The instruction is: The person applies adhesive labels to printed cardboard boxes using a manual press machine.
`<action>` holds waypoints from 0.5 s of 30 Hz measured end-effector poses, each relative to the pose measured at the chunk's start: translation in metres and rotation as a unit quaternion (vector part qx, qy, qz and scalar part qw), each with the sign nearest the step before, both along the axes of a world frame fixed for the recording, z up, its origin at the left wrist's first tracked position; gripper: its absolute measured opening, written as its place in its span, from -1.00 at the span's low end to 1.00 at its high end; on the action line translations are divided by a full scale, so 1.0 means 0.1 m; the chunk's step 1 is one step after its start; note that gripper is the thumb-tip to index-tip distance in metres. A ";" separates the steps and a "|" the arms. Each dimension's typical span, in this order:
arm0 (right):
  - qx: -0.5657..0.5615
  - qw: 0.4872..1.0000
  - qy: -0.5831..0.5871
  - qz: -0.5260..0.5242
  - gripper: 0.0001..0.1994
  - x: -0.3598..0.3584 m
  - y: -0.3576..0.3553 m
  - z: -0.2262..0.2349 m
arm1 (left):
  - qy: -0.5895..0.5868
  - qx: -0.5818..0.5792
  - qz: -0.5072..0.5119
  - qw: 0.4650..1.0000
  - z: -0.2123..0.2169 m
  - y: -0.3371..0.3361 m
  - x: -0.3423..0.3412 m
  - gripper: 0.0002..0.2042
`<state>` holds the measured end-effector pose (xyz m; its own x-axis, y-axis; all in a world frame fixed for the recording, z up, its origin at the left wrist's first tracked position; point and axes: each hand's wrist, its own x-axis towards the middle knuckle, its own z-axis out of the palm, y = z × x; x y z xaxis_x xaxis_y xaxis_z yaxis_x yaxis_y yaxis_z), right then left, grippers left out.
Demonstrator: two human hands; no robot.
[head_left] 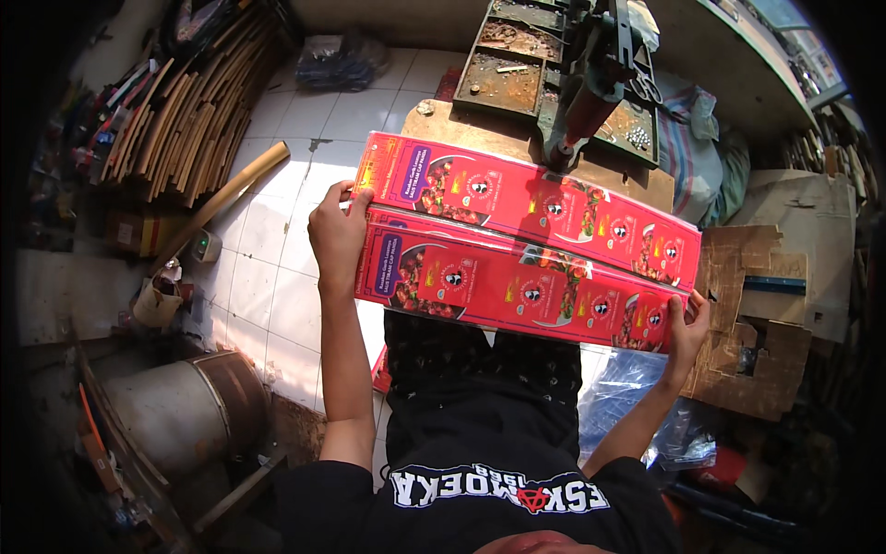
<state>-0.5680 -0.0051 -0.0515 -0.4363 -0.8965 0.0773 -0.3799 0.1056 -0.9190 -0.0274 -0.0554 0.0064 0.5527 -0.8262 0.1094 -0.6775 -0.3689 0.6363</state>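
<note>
I hold two long red printed cardboard sheets (526,235) side by side in front of me, above my lap. My left hand (338,235) grips their left end, thumb on top. At the opposite end my right hand (688,328) clasps the lower sheet's right edge. The sheets overlap slightly along their length and slant down to the right. Below them are my black trousers and black shirt.
A metal press machine (591,74) with rusty trays stands on a wooden bench just beyond the sheets. Wooden strips (180,111) lean at the far left. A metal drum (185,406) sits at lower left. Torn cardboard (766,323) and plastic bags lie on the right, white floor tiles on the left.
</note>
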 end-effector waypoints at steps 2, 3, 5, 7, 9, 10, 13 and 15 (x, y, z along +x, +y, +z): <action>-0.007 1.000 -0.016 0.007 -0.60 0.03 0.02 0.00 | -0.007 -0.008 0.001 1.000 -0.03 -0.02 0.02 -0.69; -0.007 1.000 -0.016 0.004 -0.61 0.05 0.02 0.01 | -0.012 -0.012 0.002 1.000 -0.03 -0.02 0.03 -0.69; -0.005 1.000 -0.016 -0.004 -0.64 0.09 0.02 0.03 | -0.008 -0.014 -0.001 1.000 -0.01 -0.02 0.03 -0.69; 0.002 1.000 -0.012 -0.008 -0.64 0.09 0.02 0.03 | -0.007 -0.018 -0.002 1.000 0.00 -0.03 0.03 -0.69; 0.004 1.000 -0.008 -0.009 -0.65 0.10 0.01 0.05 | -0.007 -0.023 -0.001 1.000 -0.01 -0.03 0.03 -0.69; 0.004 1.000 -0.006 -0.010 -0.65 0.11 0.01 0.05 | -0.014 -0.031 0.000 0.999 -0.04 -0.03 0.04 -0.70; 0.010 1.000 -0.007 -0.012 -0.66 0.15 0.01 0.09 | -0.019 -0.034 -0.001 0.999 -0.09 -0.04 0.07 -0.68; 0.003 1.000 -0.007 -0.002 -0.63 0.11 0.02 0.08 | 0.000 -0.010 -0.008 1.000 -0.08 -0.05 0.08 -0.63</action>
<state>-0.5567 -0.0029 -0.0432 -0.4416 -0.8948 0.0659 -0.3661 0.1127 -0.9237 -0.0197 -0.0602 -0.0016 0.5389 -0.8330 0.1254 -0.6833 -0.3452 0.6434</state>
